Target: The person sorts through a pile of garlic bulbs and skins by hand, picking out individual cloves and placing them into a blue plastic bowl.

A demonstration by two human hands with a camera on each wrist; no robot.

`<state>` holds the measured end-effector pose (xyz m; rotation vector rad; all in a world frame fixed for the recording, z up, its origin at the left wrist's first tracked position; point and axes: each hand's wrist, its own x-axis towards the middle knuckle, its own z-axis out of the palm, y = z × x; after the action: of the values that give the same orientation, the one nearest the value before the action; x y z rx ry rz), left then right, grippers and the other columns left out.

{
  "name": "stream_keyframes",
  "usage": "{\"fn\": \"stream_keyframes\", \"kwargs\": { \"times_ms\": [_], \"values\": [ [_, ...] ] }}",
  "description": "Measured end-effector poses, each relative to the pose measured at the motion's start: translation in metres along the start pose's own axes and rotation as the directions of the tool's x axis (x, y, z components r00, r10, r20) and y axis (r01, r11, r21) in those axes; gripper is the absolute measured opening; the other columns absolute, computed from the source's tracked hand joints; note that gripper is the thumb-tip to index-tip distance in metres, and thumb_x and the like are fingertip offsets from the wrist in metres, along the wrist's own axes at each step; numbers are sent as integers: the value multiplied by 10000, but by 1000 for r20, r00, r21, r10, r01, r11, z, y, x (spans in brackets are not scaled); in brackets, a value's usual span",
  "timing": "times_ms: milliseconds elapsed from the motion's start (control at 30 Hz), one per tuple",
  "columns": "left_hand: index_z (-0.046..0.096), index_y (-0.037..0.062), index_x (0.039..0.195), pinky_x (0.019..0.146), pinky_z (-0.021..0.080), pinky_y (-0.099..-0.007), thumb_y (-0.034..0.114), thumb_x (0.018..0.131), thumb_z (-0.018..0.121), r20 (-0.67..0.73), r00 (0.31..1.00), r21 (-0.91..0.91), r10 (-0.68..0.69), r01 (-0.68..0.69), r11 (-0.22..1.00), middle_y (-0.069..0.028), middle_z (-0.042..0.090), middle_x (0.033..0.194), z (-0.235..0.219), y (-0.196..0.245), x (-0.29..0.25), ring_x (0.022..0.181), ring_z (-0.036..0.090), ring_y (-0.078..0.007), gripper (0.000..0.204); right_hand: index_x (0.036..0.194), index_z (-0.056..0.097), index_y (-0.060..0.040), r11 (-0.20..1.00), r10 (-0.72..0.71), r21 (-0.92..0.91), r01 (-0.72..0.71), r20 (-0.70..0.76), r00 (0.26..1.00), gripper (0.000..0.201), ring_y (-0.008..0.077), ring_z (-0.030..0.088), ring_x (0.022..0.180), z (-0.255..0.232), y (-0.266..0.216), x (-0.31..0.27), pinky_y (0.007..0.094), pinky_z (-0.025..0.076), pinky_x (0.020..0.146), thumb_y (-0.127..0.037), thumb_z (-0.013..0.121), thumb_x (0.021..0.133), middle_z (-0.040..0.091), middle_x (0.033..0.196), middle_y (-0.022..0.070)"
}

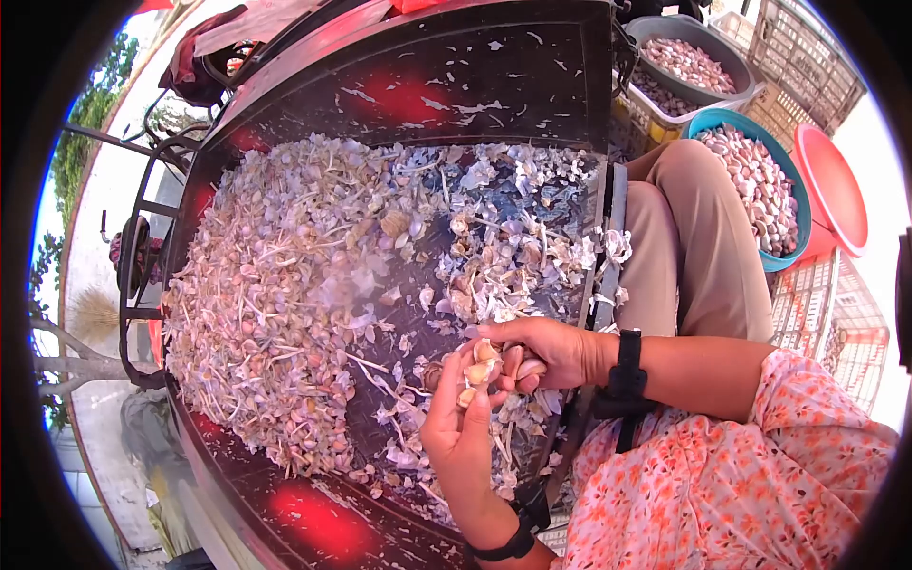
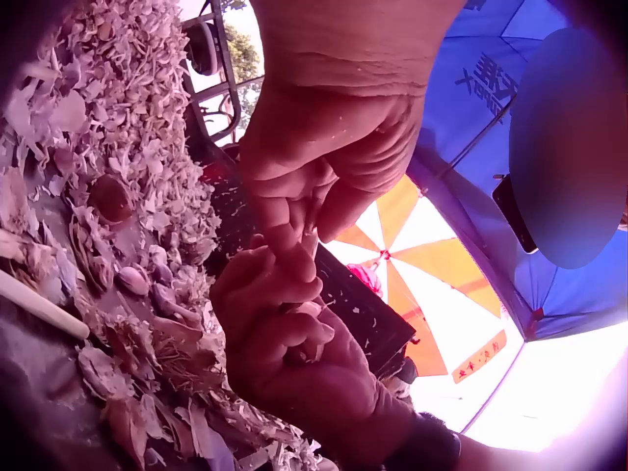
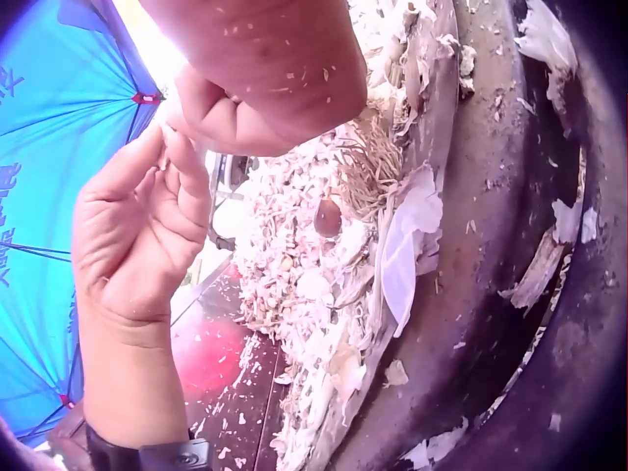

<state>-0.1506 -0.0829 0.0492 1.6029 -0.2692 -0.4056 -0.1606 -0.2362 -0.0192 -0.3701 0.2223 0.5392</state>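
Observation:
My left hand [image 1: 463, 439] and right hand [image 1: 560, 350] meet over the black tray's near side in the head view. Several pale garlic cloves [image 1: 482, 369] lie held against the left fingers, with the thumb up beside them. In the right hand, pinkish garlic cloves [image 1: 525, 368] are gripped right next to those. The left wrist view has the left hand [image 2: 334, 128] close above and the right hand [image 2: 304, 358] below, fingertips together; fingers mostly hide the cloves there. Below the hands, loose papery garlic skins [image 1: 508, 275] cover part of the tray.
A large heap of garlic cloves, skins and stalks [image 1: 275, 285] fills the far part of the black tray [image 1: 475, 85]. Beside my knees stand a teal basin [image 1: 803, 204] of cloves, a red basin [image 1: 836, 190] and a grey tub [image 1: 741, 85]. Plastic crates [image 1: 807, 57] stand behind.

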Motion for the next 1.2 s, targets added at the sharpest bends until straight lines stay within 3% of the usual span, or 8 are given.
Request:
{"fn": "stream_keyframes", "kwargs": {
  "times_ms": [533,633,700,733,833,1033,1133,1200],
  "values": [
    [580,-85,1104,734,531,-266,-64,823,577,-138,981,209,139,-109,972,-153,641,984,10,-4,-10,835,636,-191,282,1217,493,-1,980,-65,198,31,171,983,419,196,660,724,1,-3,-18,193,434,428,-315,418,949,636,983,165],
    [639,-61,1017,714,511,-258,-77,815,575,-115,952,465,283,-201,862,-123,670,902,17,-8,-7,784,634,-158,213,1200,507,5,980,-103,186,72,163,981,414,198,664,767,-6,-1,-19,191,433,437,-312,427,946,629,1020,171],
    [640,-55,1000,716,506,-270,-71,805,580,47,884,721,466,-353,597,-132,676,885,20,-9,-5,775,648,-167,205,1213,501,4,980,-78,190,57,104,992,407,183,639,691,-4,0,-21,184,422,442,-292,459,936,628,958,154],
    [641,-42,956,708,530,-342,-44,779,609,76,867,745,492,-377,550,-190,659,919,24,-6,-5,829,663,-311,179,1195,506,5,980,-91,186,71,99,991,378,165,607,654,-5,0,-21,176,406,431,-260,483,926,614,917,149],
    [639,-38,965,701,531,-344,-42,780,611,160,814,804,558,-436,405,-191,660,917,27,-11,-5,819,664,-308,187,1132,520,12,974,-117,204,100,73,990,305,126,533,598,-5,0,-23,154,362,402,-192,523,904,577,840,137],
    [656,-32,965,666,526,-326,-46,778,617,-130,878,726,461,-232,647,-197,666,902,1,-27,-8,781,674,-249,191,981,521,32,940,-164,329,94,192,968,180,77,437,578,-8,-28,-61,121,304,345,-112,542,876,518,868,125],
    [660,-34,971,615,490,-258,-44,789,621,-251,906,601,341,-130,788,-120,675,828,-17,-30,-1,691,624,-139,187,986,555,7,876,-465,144,460,8,885,170,96,486,594,-10,-66,-126,119,323,339,-119,550,871,546,928,142],
    [662,-29,966,583,445,-206,-27,801,622,-314,920,473,235,-63,879,-42,649,762,-20,-25,3,640,537,-65,170,1042,523,-7,722,-684,38,691,-108,721,191,59,472,604,-31,-93,-176,112,301,338,-130,524,897,535,919,111]
  ]
}}
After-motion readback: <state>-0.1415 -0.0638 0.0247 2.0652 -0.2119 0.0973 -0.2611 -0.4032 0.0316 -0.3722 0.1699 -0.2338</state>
